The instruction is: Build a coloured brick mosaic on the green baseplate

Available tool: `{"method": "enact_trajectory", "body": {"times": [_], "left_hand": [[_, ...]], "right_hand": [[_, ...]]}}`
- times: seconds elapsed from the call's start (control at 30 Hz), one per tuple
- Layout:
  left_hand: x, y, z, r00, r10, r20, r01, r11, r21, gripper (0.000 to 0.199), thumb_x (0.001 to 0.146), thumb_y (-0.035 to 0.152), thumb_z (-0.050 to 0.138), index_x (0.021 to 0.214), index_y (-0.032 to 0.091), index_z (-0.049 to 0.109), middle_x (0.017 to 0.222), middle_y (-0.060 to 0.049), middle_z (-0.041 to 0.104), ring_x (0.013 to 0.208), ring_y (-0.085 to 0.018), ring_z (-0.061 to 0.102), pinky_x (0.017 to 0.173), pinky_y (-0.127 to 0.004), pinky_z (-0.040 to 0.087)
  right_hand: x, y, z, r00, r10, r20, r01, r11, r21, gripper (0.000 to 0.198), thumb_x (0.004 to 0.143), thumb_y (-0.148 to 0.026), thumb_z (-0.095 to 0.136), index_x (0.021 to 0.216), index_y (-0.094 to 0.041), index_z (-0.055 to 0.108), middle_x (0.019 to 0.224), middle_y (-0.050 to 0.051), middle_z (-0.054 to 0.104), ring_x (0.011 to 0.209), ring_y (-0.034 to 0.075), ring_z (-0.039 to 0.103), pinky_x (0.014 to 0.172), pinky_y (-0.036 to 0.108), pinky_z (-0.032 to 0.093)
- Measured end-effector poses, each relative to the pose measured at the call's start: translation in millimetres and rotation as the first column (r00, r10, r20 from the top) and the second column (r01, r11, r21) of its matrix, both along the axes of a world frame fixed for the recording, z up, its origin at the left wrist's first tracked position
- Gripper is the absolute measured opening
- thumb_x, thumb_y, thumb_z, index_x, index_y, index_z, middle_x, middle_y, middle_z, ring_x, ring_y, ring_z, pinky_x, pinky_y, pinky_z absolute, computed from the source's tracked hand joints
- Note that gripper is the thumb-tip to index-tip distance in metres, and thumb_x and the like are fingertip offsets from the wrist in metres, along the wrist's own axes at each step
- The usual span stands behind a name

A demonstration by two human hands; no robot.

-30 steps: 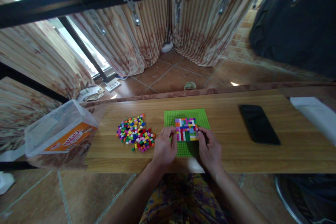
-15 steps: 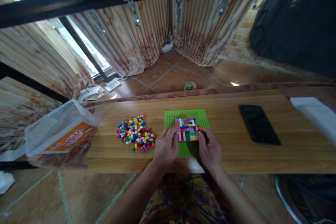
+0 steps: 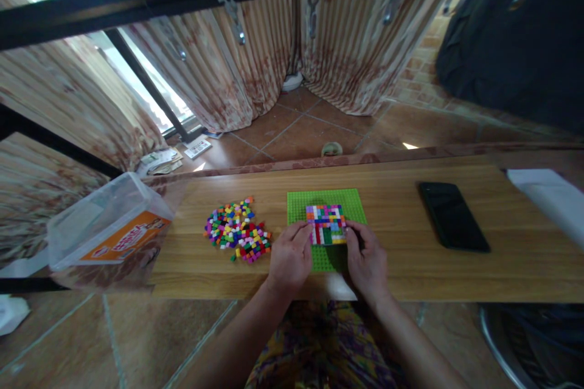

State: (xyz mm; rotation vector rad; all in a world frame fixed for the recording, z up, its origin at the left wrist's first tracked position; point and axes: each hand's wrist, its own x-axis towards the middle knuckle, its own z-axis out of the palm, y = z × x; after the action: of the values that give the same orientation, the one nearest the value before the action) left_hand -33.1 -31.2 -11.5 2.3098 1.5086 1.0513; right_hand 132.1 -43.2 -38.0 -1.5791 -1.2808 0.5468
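Observation:
A flat panel of small multicoloured bricks [image 3: 326,223] is over the green baseplate [image 3: 351,200], near its middle. My left hand [image 3: 291,255] pinches the panel's left edge between thumb and fingers. On the opposite edge, my right hand [image 3: 366,255] grips it the same way. Whether the panel touches the baseplate or is held just above it, I cannot tell. Left of my left hand lies a loose pile of small coloured bricks [image 3: 237,230] on the wooden table.
A clear plastic box [image 3: 98,219] with an orange label lies at the table's left end. To the right is a black phone-like slab [image 3: 453,217]. White paper [image 3: 547,194] lies beyond it. The wooden table [image 3: 392,279] has its front edge close to my body.
Both hands keep their grip on the brick panel. The whole view has shifted very slightly; otherwise nothing has visibly moved.

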Motion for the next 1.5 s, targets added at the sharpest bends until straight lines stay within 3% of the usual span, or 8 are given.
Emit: {"method": "enact_trajectory", "body": {"times": [0.4,0.67,0.8,0.93,1.03,1.13,1.27,1.5], "left_hand": [[0.4,-2.3,-4.1,0.998,0.033,-0.053,-0.035,0.999,-0.037,0.031,0.09,0.008,0.047,0.111,0.019,0.065,0.104,-0.009,0.07,0.099,-0.02,0.066,0.09,-0.036,0.056],[-6.0,2.1,-0.2,0.944,0.174,0.281,-0.108,0.966,-0.235,0.024,0.093,0.019,0.047,0.113,0.018,0.062,0.101,-0.008,0.071,0.092,-0.018,0.068,0.083,-0.031,0.055],[-5.5,15.9,-5.8,0.885,0.233,0.402,-0.083,0.931,-0.355,0.026,0.094,0.028,0.047,0.111,0.017,0.063,0.101,-0.008,0.071,0.09,-0.018,0.068,0.081,-0.031,0.056],[-2.0,30.2,-14.5,0.846,0.202,0.493,-0.001,0.926,-0.378,0.035,0.091,0.033,0.051,0.121,0.017,0.059,0.119,-0.01,0.066,0.104,-0.019,0.065,0.091,-0.034,0.053],[0.0,38.3,-23.2,0.823,0.187,0.536,0.071,0.903,-0.423,0.042,0.09,0.034,0.053,0.128,0.018,0.056,0.127,-0.011,0.063,0.111,-0.02,0.062,0.097,-0.037,0.049],[0.0,42.0,-30.7,0.802,0.151,0.578,0.149,0.886,-0.439,0.044,0.091,0.036,0.051,0.132,0.019,0.054,0.129,-0.011,0.062,0.115,-0.02,0.06,0.1,-0.037,0.048],[-1.3,40.2,-33.3,0.808,0.12,0.576,0.175,0.886,-0.43,0.043,0.092,0.038,0.051,0.131,0.021,0.055,0.125,-0.009,0.064,0.114,-0.021,0.061,0.098,-0.036,0.049],[0.8,38.0,-27.3,0.855,0.159,0.493,0.081,0.899,-0.431,0.042,0.092,0.041,0.048,0.127,0.021,0.058,0.125,-0.008,0.064,0.114,-0.022,0.061,0.102,-0.038,0.046]], "right_hand": [[0.5,0.0,0.8,1.0,0.007,-0.02,-0.007,1.0,0.001,0.033,0.093,-0.042,0.046,0.102,-0.019,0.067,0.1,0.009,0.07,0.092,0.022,0.064,0.085,0.038,0.05],[10.0,-1.2,8.9,0.992,0.029,-0.121,-0.035,0.998,-0.045,0.032,0.092,-0.042,0.047,0.099,-0.018,0.067,0.095,0.008,0.07,0.088,0.021,0.065,0.081,0.035,0.05],[43.7,-5.9,24.5,0.997,-0.081,0.003,0.081,0.997,0.008,0.031,0.09,-0.043,0.049,0.1,-0.019,0.066,0.096,0.009,0.07,0.086,0.021,0.065,0.078,0.035,0.051],[103.7,-4.9,31.9,0.891,-0.346,0.295,0.315,0.937,0.148,0.04,0.087,-0.047,0.052,0.108,-0.016,0.065,0.102,0.013,0.067,0.089,0.026,0.061,0.081,0.043,0.048],[146.4,0.9,26.0,0.784,-0.422,0.456,0.413,0.902,0.126,0.06,0.081,-0.058,0.054,0.116,-0.01,0.062,0.109,0.02,0.064,0.104,0.034,0.056,0.092,0.052,0.042],[171.2,9.9,15.1,0.708,-0.409,0.576,0.516,0.856,-0.026,0.087,0.074,-0.069,0.057,0.126,0.001,0.054,0.118,0.03,0.058,0.115,0.042,0.051,0.098,0.056,0.036],[178.3,23.7,5.8,0.686,-0.356,0.634,0.624,0.735,-0.263,0.103,0.066,-0.077,0.058,0.132,0.002,0.048,0.126,0.035,0.052,0.119,0.048,0.047,0.096,0.059,0.036],[179.1,38.3,6.0,0.671,-0.336,0.661,0.642,0.709,-0.291,0.106,0.058,-0.078,0.063,0.128,0.001,0.051,0.124,0.034,0.053,0.117,0.051,0.047,0.091,0.059,0.039]]}}
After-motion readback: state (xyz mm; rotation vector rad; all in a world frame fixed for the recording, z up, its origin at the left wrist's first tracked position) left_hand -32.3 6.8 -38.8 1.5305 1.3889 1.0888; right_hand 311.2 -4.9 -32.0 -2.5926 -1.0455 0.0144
